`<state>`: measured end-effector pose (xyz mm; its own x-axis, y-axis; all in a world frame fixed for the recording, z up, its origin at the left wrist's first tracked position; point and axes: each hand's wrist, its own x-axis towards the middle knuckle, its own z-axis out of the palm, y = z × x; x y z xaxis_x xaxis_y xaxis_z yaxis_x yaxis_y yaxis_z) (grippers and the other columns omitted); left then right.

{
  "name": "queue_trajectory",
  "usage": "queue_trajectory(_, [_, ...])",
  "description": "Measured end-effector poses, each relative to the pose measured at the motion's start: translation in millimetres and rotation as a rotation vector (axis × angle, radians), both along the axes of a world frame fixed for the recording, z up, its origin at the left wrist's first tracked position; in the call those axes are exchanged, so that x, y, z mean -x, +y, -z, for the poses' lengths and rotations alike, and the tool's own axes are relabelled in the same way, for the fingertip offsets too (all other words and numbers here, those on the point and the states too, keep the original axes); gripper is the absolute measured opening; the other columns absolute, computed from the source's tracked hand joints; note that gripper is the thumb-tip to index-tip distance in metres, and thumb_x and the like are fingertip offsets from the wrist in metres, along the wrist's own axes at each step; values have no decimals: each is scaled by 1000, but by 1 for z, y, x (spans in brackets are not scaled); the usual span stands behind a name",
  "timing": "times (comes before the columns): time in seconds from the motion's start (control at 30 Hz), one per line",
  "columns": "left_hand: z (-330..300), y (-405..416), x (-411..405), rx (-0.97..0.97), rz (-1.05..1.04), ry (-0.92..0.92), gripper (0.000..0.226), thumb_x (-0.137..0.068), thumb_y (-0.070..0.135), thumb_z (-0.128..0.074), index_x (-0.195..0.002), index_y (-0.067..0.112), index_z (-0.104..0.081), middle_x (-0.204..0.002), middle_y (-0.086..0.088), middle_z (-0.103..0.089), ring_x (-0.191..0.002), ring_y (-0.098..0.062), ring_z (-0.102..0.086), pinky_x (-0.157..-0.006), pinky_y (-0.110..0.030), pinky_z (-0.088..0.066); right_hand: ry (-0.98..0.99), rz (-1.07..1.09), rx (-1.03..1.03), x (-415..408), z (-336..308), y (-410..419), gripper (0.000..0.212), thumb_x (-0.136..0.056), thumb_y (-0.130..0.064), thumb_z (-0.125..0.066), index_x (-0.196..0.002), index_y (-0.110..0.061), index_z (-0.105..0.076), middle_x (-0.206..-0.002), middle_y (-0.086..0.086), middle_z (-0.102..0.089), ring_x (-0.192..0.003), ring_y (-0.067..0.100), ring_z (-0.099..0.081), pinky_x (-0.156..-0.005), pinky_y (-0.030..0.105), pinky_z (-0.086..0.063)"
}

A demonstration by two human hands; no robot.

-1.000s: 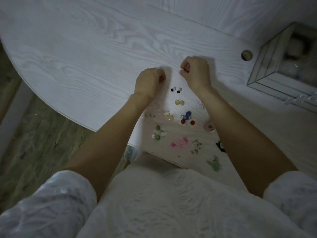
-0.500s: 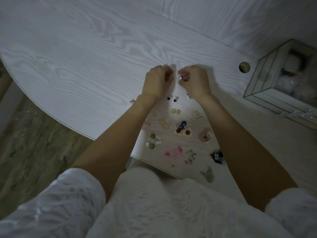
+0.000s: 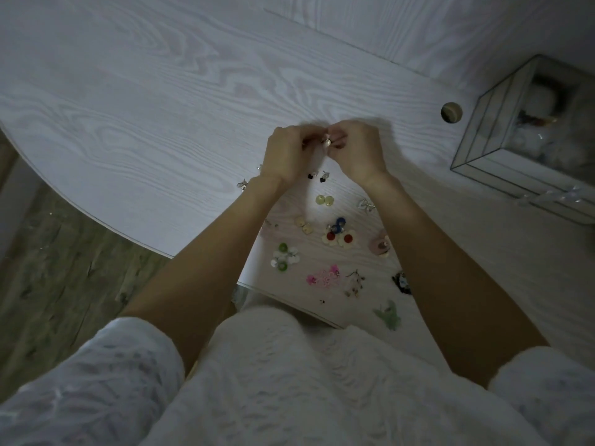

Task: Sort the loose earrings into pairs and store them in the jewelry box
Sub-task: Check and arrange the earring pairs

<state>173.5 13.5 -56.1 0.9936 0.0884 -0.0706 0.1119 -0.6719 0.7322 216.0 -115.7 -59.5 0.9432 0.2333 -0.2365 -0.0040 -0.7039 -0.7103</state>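
Both hands meet over the table [image 3: 161, 91], fingertips curled together and pinching one small pearl earring [image 3: 327, 142] between them: the left hand [image 3: 286, 156] from one side, the right hand [image 3: 357, 152] from the other, so that only a pale round bead and a glint of metal show in the gap. After that grip, the biggest thing is the white wood-grain table, curved along its near edge, with a round hole [image 3: 451, 112] near its far side. At the far right stands the box [image 3: 528, 140], clear-walled with dark edge lines; its contents are blurred and cannot be told apart. Near the table's front edge, between the forearms, lie the loose earrings, mostly in twos: a pink fuzzy one [image 3: 380, 246] just beside the right forearm, pink beaded ones [image 3: 323, 278], green-and-white discs [image 3: 285, 257], red-centred flowers [image 3: 338, 238] with a blue ring [image 3: 338, 223] touching them, cream squares [image 3: 303, 224], yellow discs [image 3: 324, 200], and two tiny black studs [image 3: 317, 177] just below the hands. A silver bow [image 3: 365, 205] lies by the right wrist, another silver piece [image 3: 242, 185] by the left wrist, and a green piece [image 3: 388, 315] nearest the body.
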Motion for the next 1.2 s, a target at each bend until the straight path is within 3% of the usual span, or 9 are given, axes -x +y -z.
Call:
queue_trajectory(0.13, [-4, 12, 8, 36, 9, 23, 28, -90, 6, -49, -111, 14, -66, -108, -1, -70, -98, -12, -64, -88, -22, -48, 4, -20, 8, 2, -3, -3, 32, -81, 1, -64, -112, -6, -64, -103, 10, -67, -81, 9, -59, -80, 17, -48])
queue_trajectory(0.2, [-5, 20, 13, -34, 21, 12, 30, -89, 4, -47, -112, 13, -65, -109, -2, -69, -97, -14, -63, -84, -20, -46, -20, -40, 33, 4, -7, -5, 32, -82, 1, -62, -113, -7, -63, -106, 10, -65, -82, 10, -59, -78, 15, -46])
queue_trajectory(0.33, [-10, 26, 30, -211, 133, 2, 29, -83, 4, -55, -109, 10, -65, -102, -7, -68, -88, -21, -63, -74, -24, -43, -95, -89, 119, 17, -21, -14, 31, -84, 0, -60, -114, -8, -62, -107, 10, -63, -89, 16, -61, -82, 21, -48])
queue_trajectory(0.43, [-9, 18, 38, -265, 189, 53, 28, -84, 6, -56, -110, 8, -65, -102, -11, -66, -90, -26, -61, -77, -32, -45, -49, -147, 176, 35, -26, -15, 31, -84, -1, -62, -115, -7, -62, -106, 10, -65, -93, 19, -62, -86, 26, -50])
queue_trajectory(0.53, [-5, 11, 37, -298, 191, 104, 22, -83, 5, -52, -99, 6, -68, -95, -13, -65, -86, -30, -60, -70, -31, -40, -17, -168, 218, 47, -19, -7, 33, -85, 2, -58, -117, -7, -61, -110, 11, -66, -97, 21, -63, -90, 29, -51])
queue_trajectory(0.63, [-5, 4, 40, -282, 175, 129, 24, -84, 6, -52, -101, 10, -69, -97, -11, -66, -87, -28, -61, -69, -24, -35, 2, -129, 180, 50, -15, -2, 33, -83, 5, -59, -114, -6, -63, -109, 12, -66, -97, 21, -64, -89, 30, -52])
queue_trajectory(0.8, [-4, -4, 50, -214, 169, 123, 28, -85, 4, -51, -108, 9, -67, -97, -16, -66, -88, -31, -61, -76, -35, -46, 23, -76, 120, 57, -12, -5, 33, -82, 7, -60, -113, -6, -63, -110, 10, -66, -97, 17, -63, -88, 26, -52])
queue_trajectory(0.97, [-16, -8, 73, -149, 115, 117, 41, -86, 7, -52, -126, 11, -53, -116, -12, -59, -98, -26, -58, -79, -31, -43, -14, -80, 69, 66, -18, -14, 30, -84, 4, -59, -111, -8, -63, -113, 9, -63, -92, 17, -64, -84, 26, -53])
queue_trajectory(1.2, [-27, -28, 120, -215, 78, -15, 28, -89, 16, -54, -116, 16, -60, -103, -2, -67, -95, -23, -58, -71, -34, -49, -165, -160, 146, 94, -38, -46, 25, -90, -9, -54, -113, -11, -63, -113, 7, -63, -99, 20, -61, -85, 30, -49])
